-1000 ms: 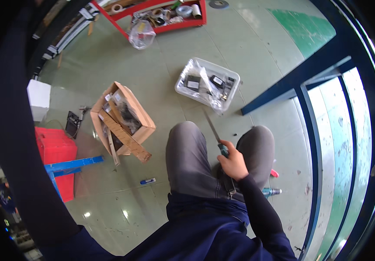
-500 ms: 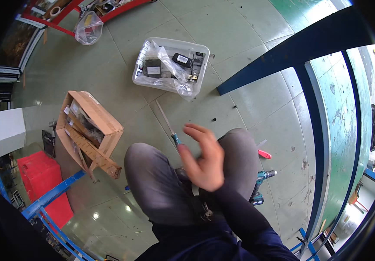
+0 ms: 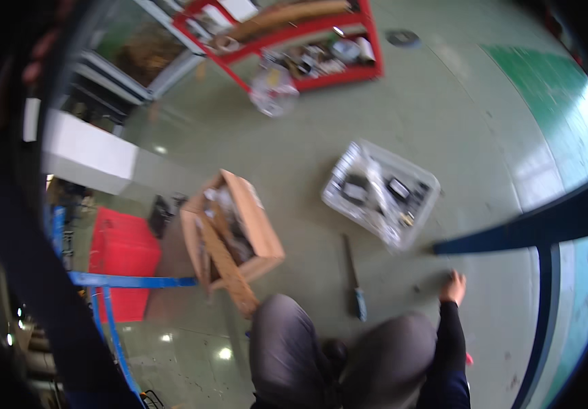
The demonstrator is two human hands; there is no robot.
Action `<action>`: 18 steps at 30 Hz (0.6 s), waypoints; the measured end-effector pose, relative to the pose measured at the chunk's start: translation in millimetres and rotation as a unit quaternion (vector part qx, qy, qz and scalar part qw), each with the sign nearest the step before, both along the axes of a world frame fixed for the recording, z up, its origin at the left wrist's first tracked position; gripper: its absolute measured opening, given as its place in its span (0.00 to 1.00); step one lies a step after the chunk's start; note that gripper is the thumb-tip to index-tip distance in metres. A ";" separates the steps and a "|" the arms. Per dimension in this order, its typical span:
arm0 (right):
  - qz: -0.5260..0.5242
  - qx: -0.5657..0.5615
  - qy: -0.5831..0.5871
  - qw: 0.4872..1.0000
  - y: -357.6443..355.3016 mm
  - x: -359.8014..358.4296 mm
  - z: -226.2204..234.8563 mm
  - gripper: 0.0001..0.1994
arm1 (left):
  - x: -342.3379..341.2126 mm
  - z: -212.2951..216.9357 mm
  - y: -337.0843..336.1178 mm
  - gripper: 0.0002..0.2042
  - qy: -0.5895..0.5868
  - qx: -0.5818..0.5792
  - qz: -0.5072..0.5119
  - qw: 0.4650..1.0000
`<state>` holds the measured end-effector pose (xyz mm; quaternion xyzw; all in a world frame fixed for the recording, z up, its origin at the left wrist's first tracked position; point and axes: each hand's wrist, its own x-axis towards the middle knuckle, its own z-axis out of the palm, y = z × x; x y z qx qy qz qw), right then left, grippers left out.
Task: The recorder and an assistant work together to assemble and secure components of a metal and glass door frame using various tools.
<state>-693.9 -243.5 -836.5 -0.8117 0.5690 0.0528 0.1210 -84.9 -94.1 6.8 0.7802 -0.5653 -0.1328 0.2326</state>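
Note:
My right hand (image 3: pixel 453 289) reaches down to the floor beyond my right knee. Its fingers are bent together at a small black piece (image 3: pixel 453 274); the picture is too blurred to show the grip clearly. A second small black piece (image 3: pixel 417 289) lies to its left. My left arm is raised close at the far left edge, and the left hand (image 3: pixel 38 54) is dark and smeared there, its fingers mostly hidden. Between my knees and a clear plastic bin (image 3: pixel 422 228) lies a long, thin-bladed tool with a blue-green handle (image 3: pixel 360 305), possibly a file.
The bin holds black boxes and clear plastic film. An open cardboard box (image 3: pixel 270 238) stands left, with a brown strip (image 3: pixel 222 262) sticking out. Farther out are a red cart (image 3: pixel 370 41), a red container (image 3: pixel 123 252), blue rails (image 3: pixel 134 280) and a dark blue frame (image 3: pixel 512 233) at right.
My right hand has gone from above my knees out to the floor on the right. My left arm has come into view at the left edge. The whole view has swung left.

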 end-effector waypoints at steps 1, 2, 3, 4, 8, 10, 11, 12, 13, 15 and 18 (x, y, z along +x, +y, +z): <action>0.149 0.042 0.206 0.966 30.0 84.1 9.2 0.18 | -14.9 -9.4 -2.5 0.27 -0.037 -0.012 0.068 0.997; -0.001 0.085 0.044 0.995 34.8 87.6 23.5 0.11 | -24.5 -4.8 -0.8 0.27 -0.035 -0.066 0.098 0.992; -0.152 0.071 -0.138 0.976 47.1 100.4 35.4 0.06 | -19.0 -2.0 6.4 0.27 -0.041 -0.054 0.078 0.995; -0.130 0.014 -0.128 0.983 45.9 97.5 34.8 0.06 | -19.6 12.0 6.8 0.27 -0.004 -0.023 0.044 0.999; -0.136 0.034 -0.279 0.950 73.5 132.4 54.2 0.06 | -33.8 13.7 4.8 0.28 -0.050 -0.040 0.070 0.995; -0.144 0.053 -0.382 0.911 95.8 123.4 24.1 0.06 | -47.6 17.3 -15.1 0.28 -0.063 -0.022 0.056 0.996; -0.109 0.078 -0.381 0.915 98.5 140.9 13.8 0.08 | -46.6 35.0 3.7 0.29 -0.078 -0.016 0.064 0.995; -0.144 0.081 -0.338 0.926 86.3 89.3 -16.5 0.09 | -33.6 34.2 3.3 0.29 -0.055 -0.038 0.024 0.997; -0.124 0.097 -0.288 0.945 96.7 105.4 -12.5 0.09 | -25.7 29.1 2.1 0.29 -0.067 -0.027 0.029 0.997; -0.130 0.100 -0.312 0.936 77.0 122.3 5.5 0.10 | -22.6 20.6 -0.5 0.29 -0.070 -0.009 0.008 0.997; -0.162 0.104 -0.381 0.904 42.4 137.4 26.1 0.12 | -35.9 23.9 3.3 0.29 -0.042 -0.003 -0.006 0.999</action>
